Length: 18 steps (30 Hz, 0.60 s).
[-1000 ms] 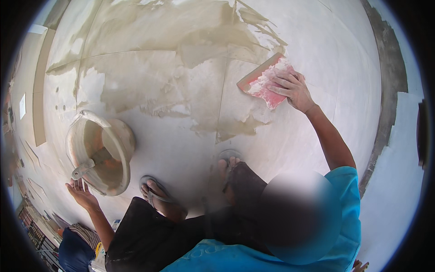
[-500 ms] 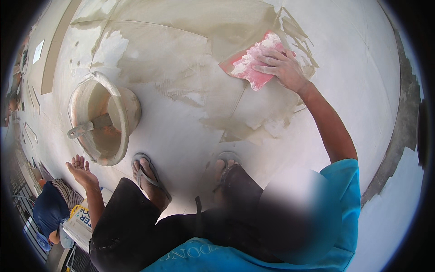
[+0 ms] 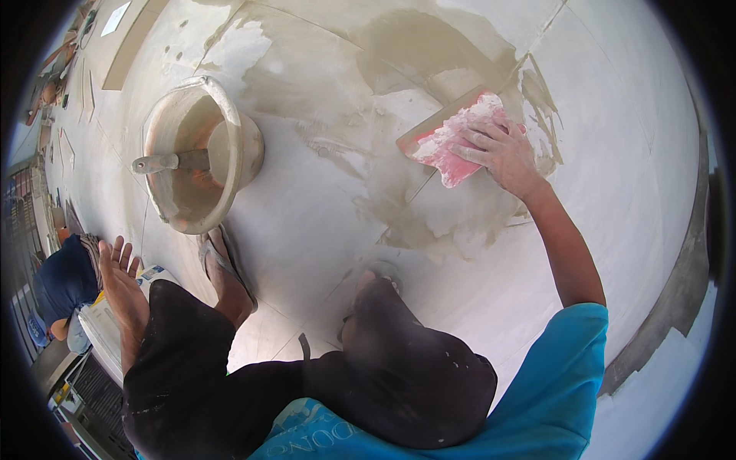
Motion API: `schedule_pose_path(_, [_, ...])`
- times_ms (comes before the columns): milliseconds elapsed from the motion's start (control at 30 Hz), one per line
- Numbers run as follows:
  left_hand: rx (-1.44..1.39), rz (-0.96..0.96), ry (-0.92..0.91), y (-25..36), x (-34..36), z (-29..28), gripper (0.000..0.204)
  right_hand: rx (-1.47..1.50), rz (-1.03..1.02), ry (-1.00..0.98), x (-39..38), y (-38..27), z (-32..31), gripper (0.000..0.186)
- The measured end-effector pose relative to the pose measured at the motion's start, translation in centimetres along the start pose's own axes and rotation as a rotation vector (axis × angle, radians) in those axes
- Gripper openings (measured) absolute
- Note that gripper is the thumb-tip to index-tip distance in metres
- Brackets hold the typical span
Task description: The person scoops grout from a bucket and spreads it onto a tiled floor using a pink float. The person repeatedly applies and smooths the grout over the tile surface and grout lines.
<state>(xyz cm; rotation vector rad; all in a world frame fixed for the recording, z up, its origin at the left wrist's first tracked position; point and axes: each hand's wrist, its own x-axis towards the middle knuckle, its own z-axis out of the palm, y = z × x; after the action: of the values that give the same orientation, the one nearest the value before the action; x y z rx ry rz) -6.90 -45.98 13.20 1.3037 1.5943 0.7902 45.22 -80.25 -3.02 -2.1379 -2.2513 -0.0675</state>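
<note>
My right hand (image 3: 502, 153) is wrapped over a flat pink spreader (image 3: 452, 149) coated with white paste. The spreader lies against the pale tiled floor (image 3: 322, 222), over a patch of wet beige smears (image 3: 429, 50); its far edge is straight, its near edge ragged. My left hand (image 3: 123, 287) is raised beside my left knee, empty, palm up with fingers apart. In front of it stands a paste-stained bucket (image 3: 249, 153). A putty knife (image 3: 184, 160) rests in the bucket, its handle over the left side; the contents are mostly hidden.
My feet in sandals (image 3: 230, 268) stand just short of the bucket and smears. Behind my left arm are a white container (image 3: 103, 326) and a person in dark blue (image 3: 65, 280). A tan board (image 3: 126, 50) lies far left. A grey strip (image 3: 667, 307) borders the floor at right.
The view has shifted and turned. Against the floor joints, the spreader and my right hand have slid slightly left and nearer. My left hand has tilted more upright, still empty.
</note>
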Motion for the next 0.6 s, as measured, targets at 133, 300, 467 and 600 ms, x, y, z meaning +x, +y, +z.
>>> schedule_pose_path(133, [-0.04,-0.04,-0.03,-0.6,2.8,0.3,0.075,0.035,0.046,0.006,5.6,0.0,2.0,0.051])
schedule_pose_path(300, [-0.021,-0.098,-0.167,-3.3,6.9,3.4,0.082,0.076,0.159,0.05,12.4,0.5,2.1,0.055])
schedule_pose_path(467, [0.279,-0.139,-0.127,-5.5,9.9,5.2,0.087,0.1,0.587,-0.038,17.2,-0.3,-4.3,0.041])
schedule_pose_path(600, [0.088,-0.108,-0.45,-7.2,14.0,5.8,0.064,0.341,1.131,0.057,13.6,7.5,-6.2,0.036])
